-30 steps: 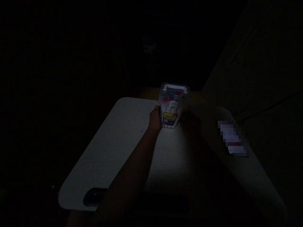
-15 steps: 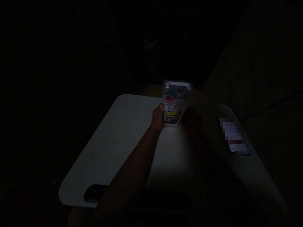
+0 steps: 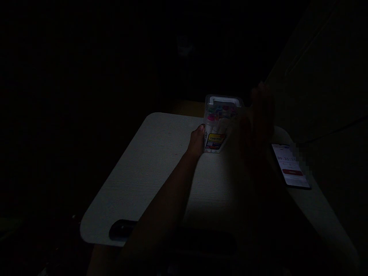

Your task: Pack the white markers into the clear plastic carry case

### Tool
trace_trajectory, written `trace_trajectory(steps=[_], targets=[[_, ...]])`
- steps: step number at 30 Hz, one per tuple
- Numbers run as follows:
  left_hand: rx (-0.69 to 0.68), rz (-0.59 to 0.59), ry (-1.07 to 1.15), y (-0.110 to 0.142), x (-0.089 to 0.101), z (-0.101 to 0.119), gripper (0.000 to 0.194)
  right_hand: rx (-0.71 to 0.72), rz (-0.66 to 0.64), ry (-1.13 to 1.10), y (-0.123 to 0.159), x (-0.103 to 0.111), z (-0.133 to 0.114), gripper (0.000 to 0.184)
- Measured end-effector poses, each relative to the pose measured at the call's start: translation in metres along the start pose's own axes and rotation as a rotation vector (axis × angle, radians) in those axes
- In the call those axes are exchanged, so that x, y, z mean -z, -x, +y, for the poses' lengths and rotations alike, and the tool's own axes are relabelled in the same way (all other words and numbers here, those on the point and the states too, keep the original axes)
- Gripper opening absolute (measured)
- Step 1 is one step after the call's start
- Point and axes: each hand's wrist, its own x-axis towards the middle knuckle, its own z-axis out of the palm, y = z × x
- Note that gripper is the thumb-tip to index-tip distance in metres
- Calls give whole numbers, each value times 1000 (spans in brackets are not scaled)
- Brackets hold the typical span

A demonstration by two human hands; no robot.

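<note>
A clear plastic box of markers stands upright on the white lap table. It has a white handle on its lid, a yellow and dark label, and coloured caps showing through. My left hand is closed against the box's left side, thumb near its front edge; the other fingers are hidden behind. Raised just right of the box, my right hand is dark and blurred. Its fingers appear stretched upward and apart from the thumb, with nothing visible in them.
A phone with a lit screen lies at the table's right side. Near the front edge is a dark handle slot, partly covered by my left forearm. A wall rises on the right with a cable along it. Deep darkness hides the surroundings.
My right hand has risen from beside the lower part of the box to the height of its lid, away to the right. My left hand stays on the box. The view has shifted slightly.
</note>
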Motion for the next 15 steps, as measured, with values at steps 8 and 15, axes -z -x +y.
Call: trace_trajectory(steps=[8,15], targets=[[-50,-28,-57,5,0,15,45,45,-99,-25,-1,-13,-10,41],[-15,-23,4,3,0,8,46,-22,-179,67,10,-12,-14,40]])
